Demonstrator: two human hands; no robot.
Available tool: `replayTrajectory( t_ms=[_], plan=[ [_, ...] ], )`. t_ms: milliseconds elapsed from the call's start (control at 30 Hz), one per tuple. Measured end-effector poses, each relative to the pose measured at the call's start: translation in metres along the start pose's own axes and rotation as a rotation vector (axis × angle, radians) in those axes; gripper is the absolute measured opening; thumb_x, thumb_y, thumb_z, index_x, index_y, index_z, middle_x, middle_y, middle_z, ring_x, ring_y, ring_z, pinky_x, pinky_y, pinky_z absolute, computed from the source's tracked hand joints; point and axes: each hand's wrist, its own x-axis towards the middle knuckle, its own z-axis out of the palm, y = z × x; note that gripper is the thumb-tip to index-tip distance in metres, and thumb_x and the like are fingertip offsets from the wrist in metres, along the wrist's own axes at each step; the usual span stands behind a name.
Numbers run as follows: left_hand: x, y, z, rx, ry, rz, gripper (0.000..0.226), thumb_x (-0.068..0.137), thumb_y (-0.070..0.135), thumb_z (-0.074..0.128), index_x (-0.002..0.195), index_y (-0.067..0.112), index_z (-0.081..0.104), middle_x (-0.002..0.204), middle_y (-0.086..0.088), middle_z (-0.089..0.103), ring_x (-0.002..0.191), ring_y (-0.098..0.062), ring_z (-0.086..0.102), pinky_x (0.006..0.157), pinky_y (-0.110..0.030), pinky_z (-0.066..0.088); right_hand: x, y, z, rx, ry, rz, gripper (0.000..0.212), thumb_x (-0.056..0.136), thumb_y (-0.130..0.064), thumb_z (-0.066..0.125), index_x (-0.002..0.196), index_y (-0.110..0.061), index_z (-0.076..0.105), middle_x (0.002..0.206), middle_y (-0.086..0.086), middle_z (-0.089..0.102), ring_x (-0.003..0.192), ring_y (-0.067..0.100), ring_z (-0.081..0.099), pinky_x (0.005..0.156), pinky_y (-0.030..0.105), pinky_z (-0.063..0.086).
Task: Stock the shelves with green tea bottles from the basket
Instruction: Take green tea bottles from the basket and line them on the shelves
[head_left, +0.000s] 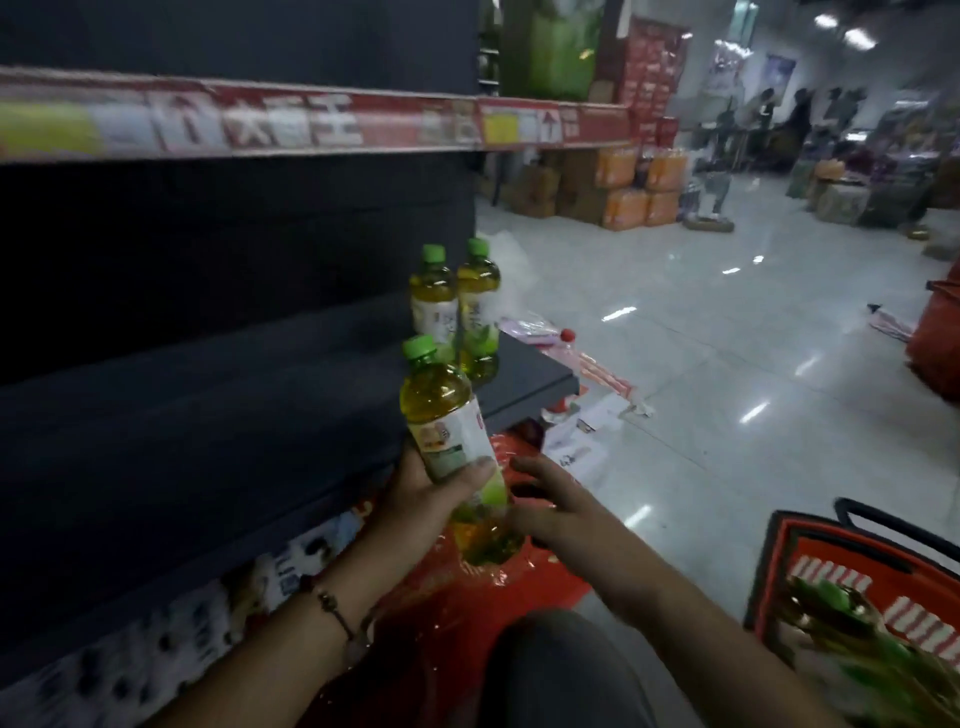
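Left hand (421, 493) is gripping a green tea bottle (449, 421) by its lower label, printing too blurred to read, cap tilting up-left. Right hand (545, 506), fingers spread, is touching the bottle's base. Two bottles (457, 306) are standing on the shelf (260, 395) at its far right end; the red basket (852, 577) is sitting near right.

Shelf-edge strip (291, 122) reads roughly "大酒王", blurred.

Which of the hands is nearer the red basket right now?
Right. The right hand, open by the held bottle, lies on the side of the red basket; the left hand, gripping that bottle, sits farther away toward the shelf.
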Motion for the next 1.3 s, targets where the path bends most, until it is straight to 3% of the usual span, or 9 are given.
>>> replayTrajectory(
  t_ms=[100,200,367,467,567,700,934,1134,1300],
  plan=[
    [0.005,-0.006,-0.035,-0.063,0.067,-0.095,0.074,0.058,0.061,0.080,0.124,0.039,0.053,0.112,0.009,0.073,0.101,-0.013,0.071,0.095,-0.044,0.054,0.035,0.008,0.046,-0.062,-0.104,-0.139,0.050,0.085,-0.017,0.074,0.125,-0.036,0.050,0.106,-0.005,0.067,0.091,0.015,0.071,0.083,0.036,0.060],
    [0.013,-0.004,-0.067,-0.100,0.090,-0.123,0.084,0.053,0.061,0.079,0.129,0.035,0.055,0.112,0.004,0.074,0.101,-0.020,0.072,0.095,-0.048,0.054,0.062,0.010,0.079,-0.075,-0.058,-0.248,0.051,0.081,-0.014,0.076,0.126,-0.030,0.056,0.100,0.000,0.070,0.077,0.013,0.070,0.071,0.032,0.059],
    [0.036,0.002,-0.113,0.074,0.088,-0.130,0.054,0.070,0.047,0.080,0.117,0.026,0.062,0.103,0.003,0.075,0.090,-0.009,0.073,0.073,-0.025,0.058,0.106,0.015,0.111,-0.244,0.126,-0.379,0.051,0.075,-0.023,0.076,0.118,-0.044,0.058,0.105,-0.011,0.066,0.093,0.007,0.064,0.079,0.041,0.058],
    [0.055,-0.006,-0.114,0.001,0.204,-0.031,0.027,0.083,0.021,0.077,0.106,0.026,0.064,0.099,0.004,0.076,0.091,-0.012,0.073,0.066,-0.023,0.056,0.131,0.013,0.121,-0.306,0.283,-0.431,0.065,0.076,-0.026,0.081,0.134,-0.034,0.053,0.117,-0.014,0.057,0.104,0.002,0.056,0.086,0.028,0.053],
    [0.076,-0.012,-0.107,-0.103,0.293,0.078,0.040,0.083,0.002,0.074,0.112,0.024,0.058,0.103,-0.001,0.074,0.093,-0.010,0.072,0.068,-0.022,0.056,0.155,0.010,0.126,-0.244,0.362,-0.468,0.068,0.080,-0.024,0.080,0.140,-0.027,0.048,0.124,-0.015,0.051,0.112,-0.003,0.050,0.093,0.020,0.048],
    [0.100,-0.017,-0.099,-0.142,0.374,0.157,0.063,0.081,-0.002,0.075,0.124,0.033,0.044,0.110,0.005,0.069,0.096,-0.002,0.070,0.072,-0.018,0.055,0.184,0.011,0.129,-0.074,0.330,-0.449,0.053,0.089,-0.027,0.070,0.136,-0.028,0.047,0.130,-0.014,0.052,0.120,-0.001,0.051,0.102,0.033,0.049],
    [0.136,-0.027,-0.090,0.003,0.379,0.242,0.052,0.088,-0.001,0.069,0.123,0.031,0.047,0.114,0.012,0.065,0.103,0.003,0.066,0.076,-0.013,0.052,0.221,0.018,0.110,-0.132,0.332,-0.444,0.053,0.089,-0.026,0.070,0.138,-0.031,0.049,0.120,-0.021,0.061,0.112,-0.005,0.057,0.093,0.024,0.051],
    [0.152,-0.032,-0.082,0.247,0.449,0.257,0.058,0.088,0.013,0.072,0.131,0.041,0.046,0.109,0.027,0.055,0.094,0.023,0.054,0.072,-0.004,0.047,0.240,0.017,0.101,-0.144,0.386,-0.435,0.052,0.090,-0.020,0.067,0.139,-0.028,0.050,0.127,-0.010,0.064,0.115,0.006,0.060,0.097,0.039,0.053],
    [0.164,-0.037,-0.075,0.334,0.487,0.258,0.070,0.085,0.006,0.074,0.147,0.024,0.044,0.122,0.004,0.061,0.093,0.008,0.058,0.073,-0.003,0.046,0.242,0.014,0.095,-0.125,0.310,-0.452,0.060,0.090,-0.021,0.065,0.146,-0.026,0.045,0.137,-0.011,0.058,0.124,0.004,0.055,0.103,0.036,0.050]
  ],
)
